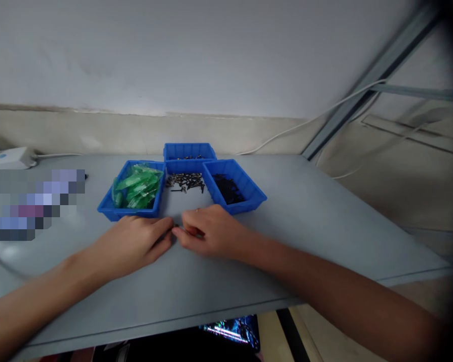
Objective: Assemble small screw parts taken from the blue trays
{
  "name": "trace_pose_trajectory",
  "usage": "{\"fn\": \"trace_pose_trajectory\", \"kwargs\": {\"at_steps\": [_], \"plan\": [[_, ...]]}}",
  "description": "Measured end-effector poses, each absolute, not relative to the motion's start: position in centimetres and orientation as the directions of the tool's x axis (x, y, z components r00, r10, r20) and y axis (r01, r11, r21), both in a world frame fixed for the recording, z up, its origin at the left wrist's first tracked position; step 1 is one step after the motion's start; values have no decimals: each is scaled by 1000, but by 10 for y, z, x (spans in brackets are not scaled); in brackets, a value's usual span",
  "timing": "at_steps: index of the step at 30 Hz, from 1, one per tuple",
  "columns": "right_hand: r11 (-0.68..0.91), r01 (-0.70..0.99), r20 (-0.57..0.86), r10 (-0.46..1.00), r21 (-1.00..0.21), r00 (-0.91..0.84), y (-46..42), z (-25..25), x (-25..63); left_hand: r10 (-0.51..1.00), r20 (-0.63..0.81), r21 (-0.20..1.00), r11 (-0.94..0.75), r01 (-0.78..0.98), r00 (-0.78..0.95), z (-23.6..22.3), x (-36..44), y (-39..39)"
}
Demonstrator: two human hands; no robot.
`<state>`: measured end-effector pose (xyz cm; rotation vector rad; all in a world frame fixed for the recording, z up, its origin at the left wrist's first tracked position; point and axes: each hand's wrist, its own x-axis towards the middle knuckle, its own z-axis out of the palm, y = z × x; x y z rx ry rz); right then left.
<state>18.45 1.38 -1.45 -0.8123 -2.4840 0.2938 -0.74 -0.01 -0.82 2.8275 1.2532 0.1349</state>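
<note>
My left hand (141,239) and my right hand (207,230) meet over the grey table, just in front of the blue bins. The fingers of both are closed in a pinch, their tips nearly touching. A small dark piece shows between the fingertips, too small and covered to name. Behind the hands lies a loose pile of screws (186,181). The left blue bin (109,206) holds green plastic packets (139,186). In the right blue bin (254,193) are small black pieces (228,188), heaped together.
A third blue bin (189,150) stands behind the screws, with small metal pieces inside. At the far left sit a white power strip (13,158) and a pixelated patch. A white cable (287,133) runs along the wall towards the metal frame (347,110) on the right.
</note>
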Motion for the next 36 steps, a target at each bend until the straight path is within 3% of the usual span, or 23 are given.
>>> {"fn": "trace_pose_trajectory", "kwargs": {"at_steps": [5,17,26,36], "plan": [[684,571,265,716,-455,-646,14,-13,182,743,42,93,-669,737,668,-11,-9,2],[634,513,151,702,-579,-696,20,-10,184,693,100,61,-721,691,714,-11,-11,3],[619,522,112,701,-587,-704,21,-10,186,685,89,44,-728,684,723,-11,-11,1],[651,550,150,706,-523,-692,21,-13,184,678,89,108,-735,669,730,-6,-9,3]]}}
